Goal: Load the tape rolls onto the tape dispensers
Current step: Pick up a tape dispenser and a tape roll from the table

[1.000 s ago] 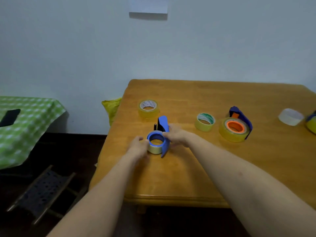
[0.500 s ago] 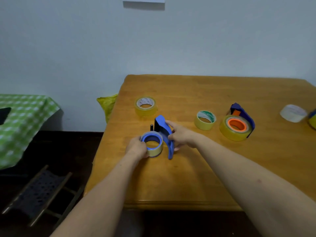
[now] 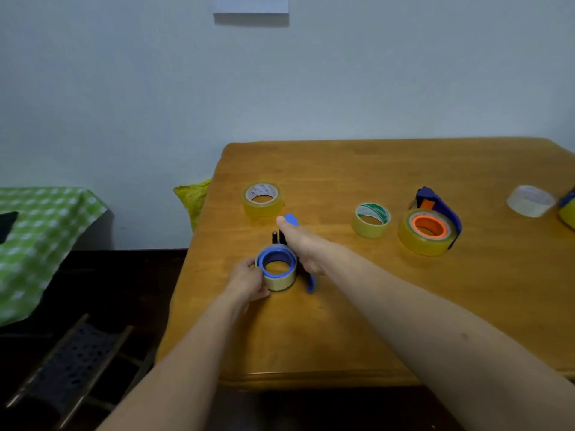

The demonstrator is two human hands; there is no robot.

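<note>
A yellowish tape roll (image 3: 281,279) sits on the blue hub of a blue tape dispenser (image 3: 292,219) near the table's left front. My left hand (image 3: 247,279) grips the roll from its left side. My right hand (image 3: 303,245) holds the dispenser's blue handle, thumb lying along its top; the fingers are hidden behind it. A second dispenser (image 3: 441,206), blue with an orange hub, carries a big yellow roll (image 3: 426,233) at the right. Two loose rolls lie beyond: one with a white core (image 3: 263,199) and a smaller one with a green-white core (image 3: 371,220).
The wooden table (image 3: 389,306) ends at a left edge beside my left hand. A clear roll (image 3: 530,201) and part of another dispenser (image 3: 567,209) lie at the far right. A yellow bag (image 3: 193,197), a green checked cloth (image 3: 37,241) and a low stool (image 3: 71,362) stand to the left.
My right hand has shifted onto the top of the dispenser's handle and now covers most of it. My left hand stays on the roll. The camera has turned a little.
</note>
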